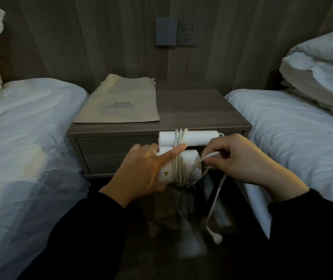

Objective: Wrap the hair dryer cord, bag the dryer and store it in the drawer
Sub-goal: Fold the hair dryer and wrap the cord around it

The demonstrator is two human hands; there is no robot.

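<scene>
White cord (179, 156) is mostly wound round the dryer (194, 138), gripped by the left hand (141, 170) before the shut drawer (111, 150); its loose tail is pinched by the right hand (240, 158). Bagging and storing are not yet done; the bag (119, 102) lies on the surface (202, 110).

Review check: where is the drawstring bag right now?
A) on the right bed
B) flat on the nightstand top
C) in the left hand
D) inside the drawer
B: the drawstring bag lies flat on the nightstand, untouched; the left hand holds the hair dryer and the right hand pinches its cord.
</scene>
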